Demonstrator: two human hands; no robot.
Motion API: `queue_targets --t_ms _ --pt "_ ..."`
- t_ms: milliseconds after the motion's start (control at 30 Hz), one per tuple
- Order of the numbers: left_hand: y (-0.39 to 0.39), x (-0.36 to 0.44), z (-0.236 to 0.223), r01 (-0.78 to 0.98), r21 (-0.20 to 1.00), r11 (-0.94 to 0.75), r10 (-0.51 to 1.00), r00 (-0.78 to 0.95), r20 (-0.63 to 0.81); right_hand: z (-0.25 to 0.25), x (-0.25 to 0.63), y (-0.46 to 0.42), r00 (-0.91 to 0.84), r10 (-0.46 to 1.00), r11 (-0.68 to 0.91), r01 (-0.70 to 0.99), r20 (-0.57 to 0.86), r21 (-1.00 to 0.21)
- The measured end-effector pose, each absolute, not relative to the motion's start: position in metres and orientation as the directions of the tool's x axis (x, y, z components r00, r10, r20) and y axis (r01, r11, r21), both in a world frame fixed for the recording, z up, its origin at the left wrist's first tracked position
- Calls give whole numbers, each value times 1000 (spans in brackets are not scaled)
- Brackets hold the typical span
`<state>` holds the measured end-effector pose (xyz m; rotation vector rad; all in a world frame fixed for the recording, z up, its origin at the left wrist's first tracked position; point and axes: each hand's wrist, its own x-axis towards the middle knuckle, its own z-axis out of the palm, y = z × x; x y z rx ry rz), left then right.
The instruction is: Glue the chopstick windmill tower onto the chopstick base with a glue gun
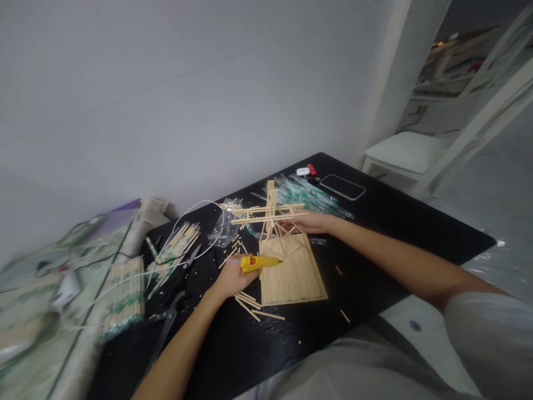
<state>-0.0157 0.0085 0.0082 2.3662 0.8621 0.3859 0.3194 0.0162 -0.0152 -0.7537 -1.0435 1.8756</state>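
Note:
My left hand [235, 279] is wrapped round a yellow hot glue gun [260, 263]. Its nozzle points right, over a flat panel [293, 278] of wooden sticks laid side by side. Above the panel's far edge stands a frame of crossed wooden sticks [271, 214], with slanted legs below. My right hand [306, 221] reaches in from the right and grips this frame; its fingertips are partly hidden behind the sticks. Loose sticks [249, 303] lie by the panel's near left corner. Whether the nozzle touches anything is hard to make out.
Bundled chopsticks [125, 294] in wrappers, pliers [169, 319] and a white cable [195, 203] lie on the left. Behind are a heap of plastic wrappers [306, 194] and a phone [342, 187] on the black table [416, 228]. A white chair [403, 151] stands beyond.

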Motion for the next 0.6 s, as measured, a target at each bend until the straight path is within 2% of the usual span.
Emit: queue_targets --t_ms 600 --pt "8 -15 11 491 563 -666 643 759 99 -20 323 17 -446 890 -268 -351 -91 -897"
